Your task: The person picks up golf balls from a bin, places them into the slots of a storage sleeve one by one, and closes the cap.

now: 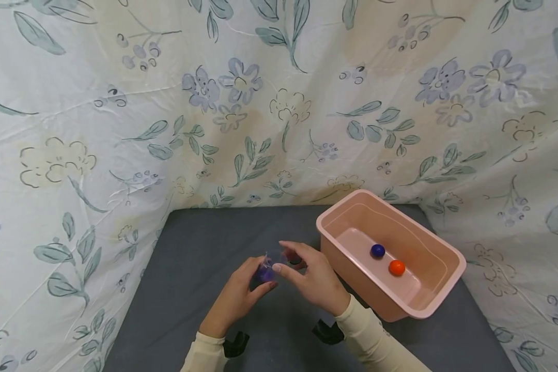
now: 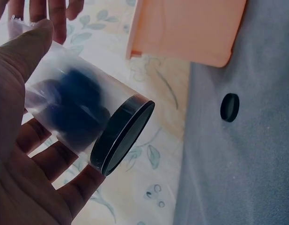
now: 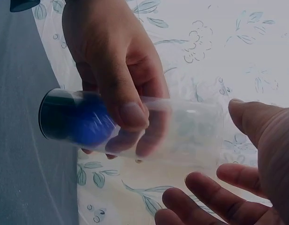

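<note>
My left hand [image 1: 234,297] grips a clear plastic tube [image 3: 191,136], fingers and thumb wrapped round its side. A black cap [image 2: 125,136] closes one end of the tube. Against that capped end, inside, lies something blue and round [image 3: 90,124], blurred by the plastic. My right hand [image 1: 313,276] is spread at the tube's other, uncapped end, its thumb [image 3: 256,119] and fingers standing apart around the rim. A loose black cap [image 2: 229,107] lies on the grey cloth.
To the right on the dark grey tabletop [image 1: 186,248] stands a peach plastic bin [image 1: 353,263], close to my right hand. Inside it are a dark blue ball [image 1: 377,251] and an orange ball [image 1: 397,267]. A floral curtain [image 1: 279,129] hangs behind and at both sides.
</note>
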Motion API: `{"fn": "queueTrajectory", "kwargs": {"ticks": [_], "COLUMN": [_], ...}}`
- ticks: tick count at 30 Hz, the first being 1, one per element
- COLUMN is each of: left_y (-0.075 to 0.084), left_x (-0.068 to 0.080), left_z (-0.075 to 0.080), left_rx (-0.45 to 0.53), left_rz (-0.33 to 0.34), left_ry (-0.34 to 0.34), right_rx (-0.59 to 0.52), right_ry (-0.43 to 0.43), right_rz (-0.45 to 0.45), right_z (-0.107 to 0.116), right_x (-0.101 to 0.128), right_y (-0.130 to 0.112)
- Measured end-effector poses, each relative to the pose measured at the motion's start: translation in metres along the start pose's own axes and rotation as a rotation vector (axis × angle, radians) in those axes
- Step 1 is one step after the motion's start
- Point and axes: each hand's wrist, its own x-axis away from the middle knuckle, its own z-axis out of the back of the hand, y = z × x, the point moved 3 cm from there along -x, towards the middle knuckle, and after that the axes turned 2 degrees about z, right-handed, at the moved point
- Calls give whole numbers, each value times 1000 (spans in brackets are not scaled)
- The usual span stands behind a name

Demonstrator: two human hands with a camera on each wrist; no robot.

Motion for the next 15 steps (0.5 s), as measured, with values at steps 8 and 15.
{"fn": "queueTrajectory", "kwargs": {"ticks": [8, 15], "left_y": [-3, -3], "left_x": [0, 0], "left_z": [-1, 0], "left_rx": [2, -6], "left_rz": [-3, 62], "left_ry": [7, -11], "right_rx": [23, 90], "right_ry": [-9, 29], "right_rz": [-13, -14], "right_z": [7, 21], "right_x": [-2, -3], "right_y": [2, 9]}}
